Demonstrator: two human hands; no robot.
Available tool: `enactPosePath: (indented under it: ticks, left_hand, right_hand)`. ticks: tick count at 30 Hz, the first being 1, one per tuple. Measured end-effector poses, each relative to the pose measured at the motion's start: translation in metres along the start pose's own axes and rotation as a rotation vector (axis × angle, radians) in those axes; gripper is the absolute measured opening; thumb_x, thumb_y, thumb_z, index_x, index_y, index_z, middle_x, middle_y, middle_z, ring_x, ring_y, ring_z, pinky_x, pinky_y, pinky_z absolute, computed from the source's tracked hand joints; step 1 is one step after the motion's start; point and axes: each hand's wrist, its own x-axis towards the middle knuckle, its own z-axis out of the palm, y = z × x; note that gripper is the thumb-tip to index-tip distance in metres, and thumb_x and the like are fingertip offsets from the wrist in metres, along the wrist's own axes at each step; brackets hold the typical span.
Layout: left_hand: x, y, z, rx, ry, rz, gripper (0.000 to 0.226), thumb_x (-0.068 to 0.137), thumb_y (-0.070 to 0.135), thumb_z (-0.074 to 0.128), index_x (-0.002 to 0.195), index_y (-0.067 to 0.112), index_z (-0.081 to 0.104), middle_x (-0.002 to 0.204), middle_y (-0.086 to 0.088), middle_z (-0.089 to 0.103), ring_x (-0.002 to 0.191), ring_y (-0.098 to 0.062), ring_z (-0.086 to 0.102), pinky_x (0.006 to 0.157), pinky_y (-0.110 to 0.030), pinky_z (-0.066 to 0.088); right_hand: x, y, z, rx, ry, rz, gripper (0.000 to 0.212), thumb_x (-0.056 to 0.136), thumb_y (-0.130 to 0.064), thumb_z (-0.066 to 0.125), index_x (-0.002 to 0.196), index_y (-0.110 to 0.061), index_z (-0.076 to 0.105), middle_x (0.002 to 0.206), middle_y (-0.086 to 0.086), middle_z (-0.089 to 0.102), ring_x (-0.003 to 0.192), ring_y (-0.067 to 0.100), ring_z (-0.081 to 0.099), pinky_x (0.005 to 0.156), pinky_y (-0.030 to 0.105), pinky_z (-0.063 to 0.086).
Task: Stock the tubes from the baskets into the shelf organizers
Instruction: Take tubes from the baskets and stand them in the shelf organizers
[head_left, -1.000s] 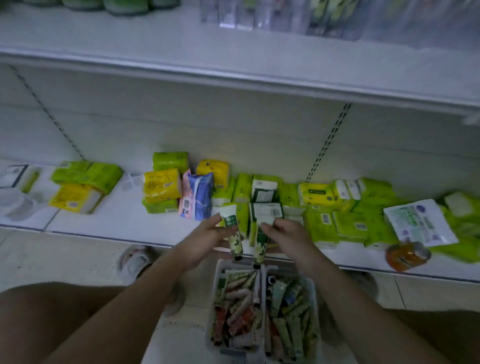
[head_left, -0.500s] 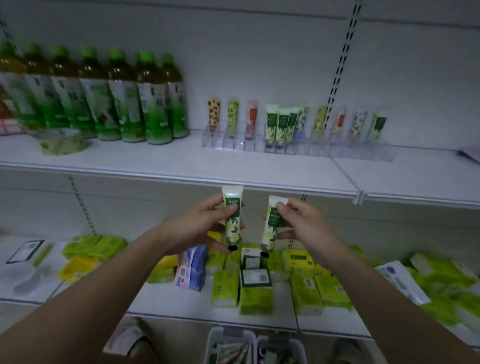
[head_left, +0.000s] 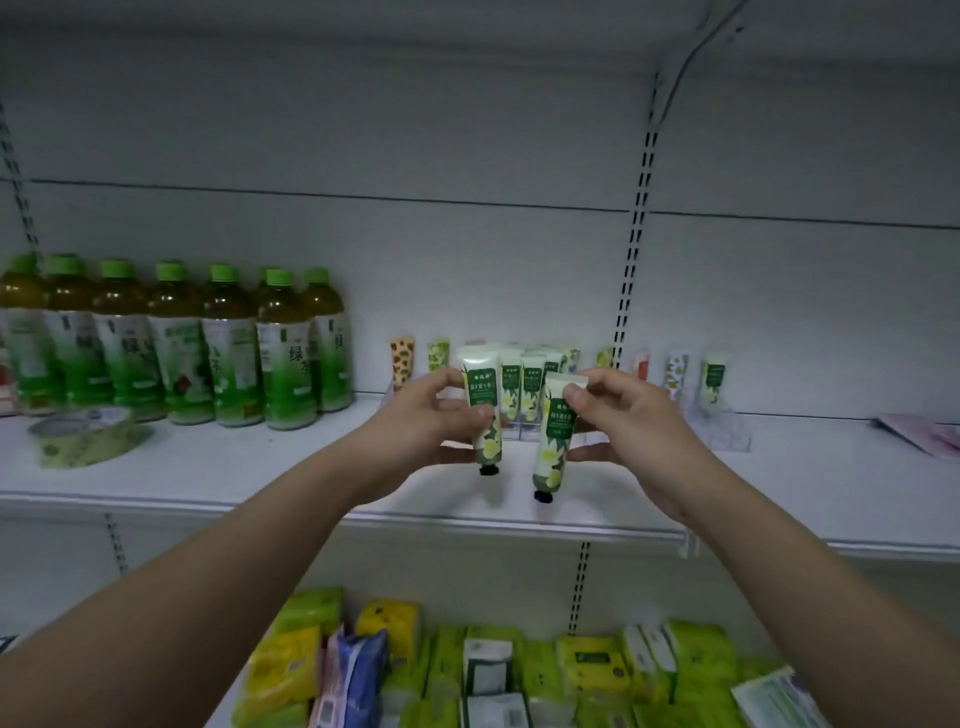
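The white metal shelf (head_left: 218, 467) runs wide across the bay, its flat painted deck and rounded front lip set at chest height, and that looks like the reason both arms are lifted out in front rather than reaching down. On its left stands a tight row of green-capped tea bottles (head_left: 176, 343), smooth plastic with glossy wrap labels, and in front of them lies a fat roll of yellowish tape (head_left: 85, 434). Towards the back sits the clear plastic organizer (head_left: 730, 434), its thin see-through dividers keeping a line of stocked tubes (head_left: 522, 387) upright with crimped ends up. Below, the lower shelf is heaped with soft green and yellow tissue packs (head_left: 592, 665). The left hand (head_left: 415, 421) pinches one green-and-white tube (head_left: 483, 410) between thumb and fingers, cap hanging down; the right hand (head_left: 628, 421) pinches a second matching tube (head_left: 553, 436) near its flat crimped top, a little lower. Both tubes hang in the air just in front of the organizer, not yet in a slot. Held cap-down like this they match the stocked ones, so I judge they are being lined up for the matching green row. They look soft-walled and slick, with small black caps.
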Motion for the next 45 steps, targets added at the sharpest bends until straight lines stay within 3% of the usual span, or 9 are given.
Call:
enactPosePath:
  ticks: [9, 15, 20, 24, 27, 33, 37, 40, 45]
  left_hand:
    - [0.073, -0.026, -0.004, 0.021, 0.107, 0.072, 0.023, 0.084, 0.003, 0.07, 0.106, 0.01, 0.064, 0.075, 0.008, 0.067, 0.082, -0.015, 0.069, 0.087, -0.036, 0.057]
    - [0.113, -0.043, -0.011, 0.031, 0.141, 0.087, 0.023, 0.083, 0.0, 0.069, 0.095, 0.018, 0.063, 0.068, 0.011, 0.068, 0.082, -0.018, 0.07, 0.088, -0.041, 0.057]
    - [0.135, -0.052, -0.016, 0.044, 0.147, 0.089, 0.025, 0.082, -0.002, 0.069, 0.092, 0.02, 0.062, 0.065, 0.014, 0.069, 0.085, -0.02, 0.07, 0.088, -0.041, 0.056]
    - [0.147, -0.057, -0.021, 0.043, 0.144, 0.086, 0.022, 0.081, -0.001, 0.071, 0.098, 0.012, 0.067, 0.081, 0.003, 0.073, 0.088, -0.022, 0.072, 0.087, -0.041, 0.057]
    - [0.153, -0.061, -0.023, 0.026, 0.154, 0.082, 0.022, 0.08, 0.0, 0.072, 0.099, 0.011, 0.067, 0.088, -0.004, 0.074, 0.092, -0.025, 0.071, 0.087, -0.04, 0.057]
    - [0.154, -0.06, -0.02, 0.0, 0.124, 0.111, 0.029, 0.083, -0.002, 0.067, 0.093, 0.024, 0.06, 0.075, 0.01, 0.073, 0.086, -0.018, 0.072, 0.083, -0.035, 0.058]
    - [0.151, -0.057, -0.02, 0.015, 0.108, 0.115, 0.031, 0.083, -0.003, 0.067, 0.095, 0.025, 0.058, 0.067, 0.012, 0.071, 0.08, -0.013, 0.071, 0.082, -0.035, 0.059]
    - [0.15, -0.057, -0.02, 0.034, 0.115, 0.098, 0.029, 0.083, -0.003, 0.068, 0.094, 0.022, 0.06, 0.068, 0.012, 0.071, 0.079, -0.013, 0.071, 0.081, -0.035, 0.059]
    - [0.151, -0.055, -0.02, 0.123, 0.15, 0.077, 0.025, 0.081, 0.001, 0.073, 0.103, 0.011, 0.066, 0.105, -0.009, 0.068, 0.092, -0.025, 0.071, 0.08, -0.037, 0.059]
  right_hand:
    - [0.07, 0.027, -0.012, -0.056, 0.156, -0.108, 0.006, 0.096, -0.013, 0.06, 0.096, -0.013, 0.066, 0.077, -0.003, 0.065, 0.067, 0.004, 0.064, 0.058, 0.031, 0.061]
    - [0.134, 0.047, -0.027, -0.064, 0.304, -0.165, 0.011, 0.099, -0.013, 0.056, 0.108, -0.012, 0.062, 0.093, 0.005, 0.061, 0.077, 0.014, 0.058, 0.07, 0.038, 0.062]
    - [0.17, 0.068, -0.026, -0.115, 0.276, -0.141, 0.009, 0.099, -0.012, 0.056, 0.098, -0.019, 0.062, 0.096, 0.004, 0.063, 0.085, 0.018, 0.062, 0.071, 0.039, 0.062]
    - [0.181, 0.083, -0.024, -0.133, 0.25, -0.119, 0.008, 0.1, -0.012, 0.054, 0.099, -0.016, 0.061, 0.097, 0.001, 0.063, 0.077, 0.012, 0.063, 0.062, 0.025, 0.059]
    - [0.184, 0.087, -0.026, -0.111, 0.237, -0.102, 0.009, 0.1, -0.013, 0.053, 0.101, -0.014, 0.062, 0.099, 0.001, 0.066, 0.076, 0.011, 0.066, 0.067, 0.028, 0.061]
    - [0.183, 0.086, -0.027, -0.183, 0.152, -0.097, 0.011, 0.099, -0.014, 0.055, 0.096, -0.019, 0.064, 0.104, 0.008, 0.065, 0.086, 0.019, 0.067, 0.07, 0.039, 0.062]
    - [0.18, 0.092, -0.027, -0.212, 0.102, -0.091, 0.01, 0.099, -0.012, 0.054, 0.098, -0.016, 0.064, 0.108, 0.009, 0.064, 0.088, 0.02, 0.068, 0.064, 0.029, 0.061]
    - [0.176, 0.101, -0.027, -0.243, 0.083, -0.088, 0.012, 0.097, -0.016, 0.057, 0.094, -0.025, 0.065, 0.103, 0.004, 0.066, 0.093, 0.023, 0.067, 0.075, 0.038, 0.062]
    - [0.17, 0.108, -0.023, -0.253, 0.106, -0.111, 0.01, 0.097, -0.021, 0.057, 0.099, -0.03, 0.062, 0.11, 0.0, 0.065, 0.1, 0.018, 0.064, 0.09, 0.047, 0.056]
